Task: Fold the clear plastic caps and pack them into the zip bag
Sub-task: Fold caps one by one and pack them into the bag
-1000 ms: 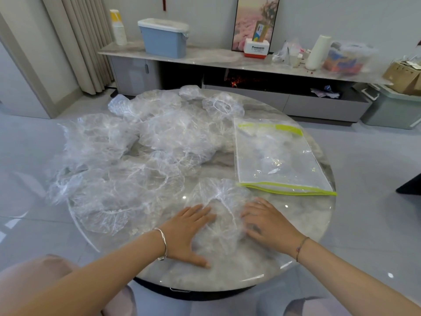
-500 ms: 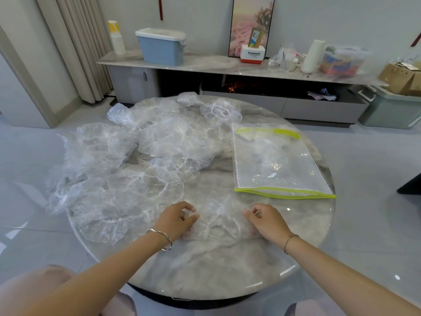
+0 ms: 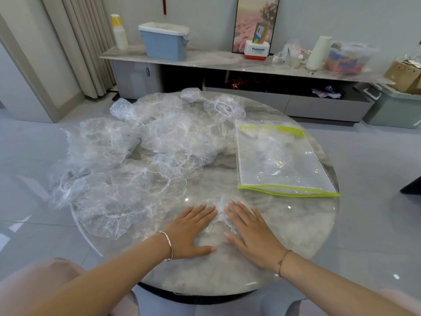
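1. Hands: The left hand (image 3: 191, 229) and the right hand (image 3: 250, 231) lie palm-down on the near part of the round marble table (image 3: 300, 242). The fingers of each hand are straight and held close together, and the thumbs are spread toward each other.
2. Workpiece: Both hands press one clear plastic cap (image 3: 219, 216) flat on the tabletop. Its gathered edge shows between them.
3. Remaining stock: The pile of unfolded caps (image 3: 141, 160) covers the left and far-centre of the table. It begins just left of the left hand and overhangs the left rim.
4. Zip bag (image 3: 280, 160): It is clear with yellow-green edging and lies flat on the right side. A strip of bare tabletop separates it from the right hand.
5. Surroundings: A low cabinet (image 3: 205, 61) beyond the table carries a blue lidded bin (image 3: 165, 43), a stack of paper cups (image 3: 119, 33) and a Panasonic box (image 3: 256, 51).
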Tool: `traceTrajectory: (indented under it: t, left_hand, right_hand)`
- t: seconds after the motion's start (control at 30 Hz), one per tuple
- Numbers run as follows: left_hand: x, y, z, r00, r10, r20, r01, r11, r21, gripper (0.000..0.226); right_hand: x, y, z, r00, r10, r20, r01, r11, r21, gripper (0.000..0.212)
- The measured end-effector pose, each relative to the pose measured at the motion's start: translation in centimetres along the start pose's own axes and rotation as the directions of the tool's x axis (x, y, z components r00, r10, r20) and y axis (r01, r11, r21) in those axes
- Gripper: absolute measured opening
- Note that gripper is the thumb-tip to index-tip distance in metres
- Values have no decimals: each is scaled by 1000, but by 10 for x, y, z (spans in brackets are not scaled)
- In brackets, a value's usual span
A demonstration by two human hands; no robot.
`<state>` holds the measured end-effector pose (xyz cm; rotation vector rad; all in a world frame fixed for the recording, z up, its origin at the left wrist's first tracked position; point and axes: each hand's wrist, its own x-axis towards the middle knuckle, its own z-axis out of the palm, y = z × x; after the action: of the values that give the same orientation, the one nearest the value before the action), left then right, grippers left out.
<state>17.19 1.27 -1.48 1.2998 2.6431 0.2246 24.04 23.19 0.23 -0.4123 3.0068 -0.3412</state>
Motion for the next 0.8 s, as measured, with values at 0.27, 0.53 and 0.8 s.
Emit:
traceTrajectory:
  t: [0.27, 0.53, 0.8]
  left_hand:
    - [-1, -1, -19, 991, 16, -131, -11, 999, 41, 67]
    - [3, 35, -31, 981, -110, -162, 115, 993, 20, 48]
    - [9, 15, -34, 986, 149, -79, -148, 989, 27, 105]
  right_hand:
    - [-2, 4, 6, 998, 18, 55, -16, 999, -37, 77]
    - [-5, -7, -6, 930, -190, -314, 187, 982, -41, 27]
    - [-11, 11, -6, 978, 41, -204, 5, 975, 220, 11]
